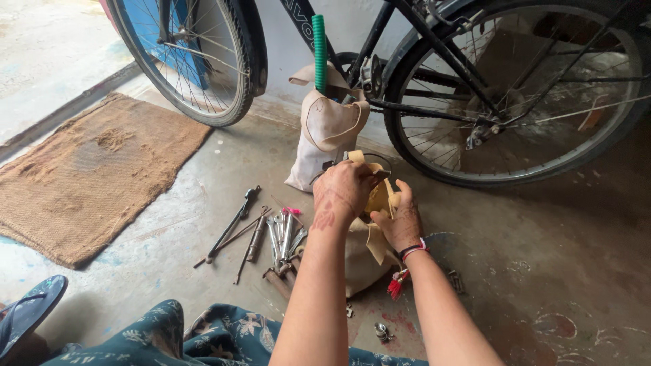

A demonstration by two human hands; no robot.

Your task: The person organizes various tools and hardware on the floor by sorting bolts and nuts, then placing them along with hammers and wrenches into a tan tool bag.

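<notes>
My left hand (344,190) grips the top edge of a small beige cloth bag (363,254) that sits on the concrete floor, fingers curled over its rim. Beside it, my right hand (401,220) holds the bag's other edge, pulling the mouth apart. What lies inside the bag is hidden. A second, taller beige bag (324,132) stands just behind, with a green-handled tool (319,44) sticking up out of it. Several spanners and metal tools (281,234) lie spread on the floor left of my left forearm.
A black bicycle stands behind the bags, rear wheel (519,95) at right, front wheel (193,61) at left. A brown coir mat (95,169) lies at left. A blue sandal (30,308) is at bottom left. Small metal parts (383,331) lie near my knees.
</notes>
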